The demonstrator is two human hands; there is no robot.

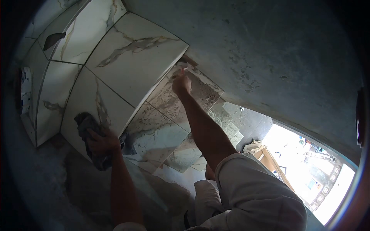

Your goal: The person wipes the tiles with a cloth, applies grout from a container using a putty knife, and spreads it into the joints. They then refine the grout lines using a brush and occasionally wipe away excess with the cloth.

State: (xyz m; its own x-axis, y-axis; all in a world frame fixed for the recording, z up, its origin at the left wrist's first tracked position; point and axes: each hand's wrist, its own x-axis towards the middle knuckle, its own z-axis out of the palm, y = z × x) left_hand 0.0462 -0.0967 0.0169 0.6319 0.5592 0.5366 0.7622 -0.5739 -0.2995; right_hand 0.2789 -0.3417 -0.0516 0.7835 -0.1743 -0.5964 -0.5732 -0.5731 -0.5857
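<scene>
My left hand (103,143) grips a crumpled dark grey cloth (91,125) against a white, marble-veined tile (90,90). Stretched forward, my right hand (182,84) is closed at the corner by the plastered wall, low beside the tile edge. A small red and white object (184,70) shows at its fingertips, too little of it to name. Below that hand lie dusty, smeared tiles (158,107) of a lower step.
A grey plastered wall (269,50) rises on the right. A bright doorway (308,169) opens at the lower right, with a wooden frame-like piece (269,159) beside it. Several loose tiles (181,156) lie lower down. A dark piece (54,40) sits on the upper-left tile edge.
</scene>
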